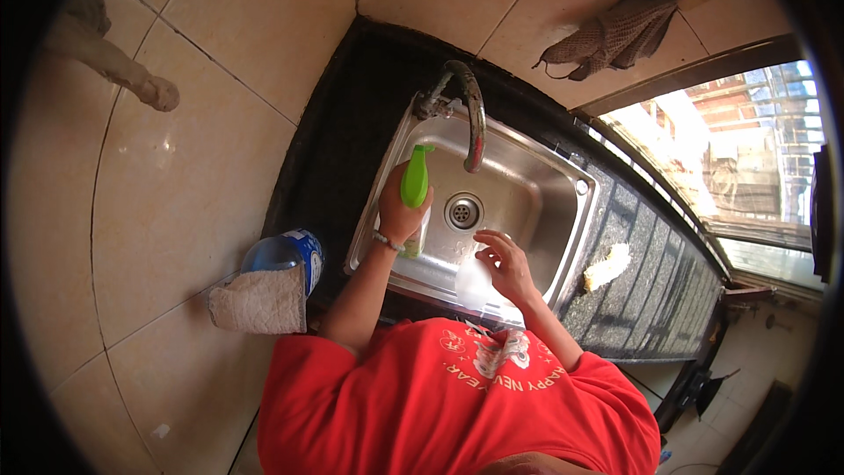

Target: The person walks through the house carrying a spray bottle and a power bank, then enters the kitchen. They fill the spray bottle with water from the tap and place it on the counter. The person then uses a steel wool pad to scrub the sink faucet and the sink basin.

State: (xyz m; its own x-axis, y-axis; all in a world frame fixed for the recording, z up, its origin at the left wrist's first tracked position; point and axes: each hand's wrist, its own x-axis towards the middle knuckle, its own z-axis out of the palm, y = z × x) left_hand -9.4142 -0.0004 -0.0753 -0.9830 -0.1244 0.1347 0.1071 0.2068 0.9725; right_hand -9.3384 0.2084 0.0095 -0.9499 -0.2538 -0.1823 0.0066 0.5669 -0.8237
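Note:
My left hand (400,206) is closed around a bottle with a bright green pump top (415,178), over the left side of the stainless steel sink (557,211). The bottle's body is partly hidden by the hand and wrist. Over the sink's near right part, my right hand (504,264) has its fingers bent and holds a whitish, translucent object (473,284) at its edge; glare hides what it is. Between the hands lies the round drain (463,212). The curved metal faucet (476,119) arches over the sink's far side.
A yellowish sponge or scrubber (606,268) lies on the dark stone counter (649,284) right of the sink. At left, a blue-labelled plastic container (283,254) stands by a pale cloth (260,300). A brown mesh cloth (610,36) hangs on the tiled wall near the window.

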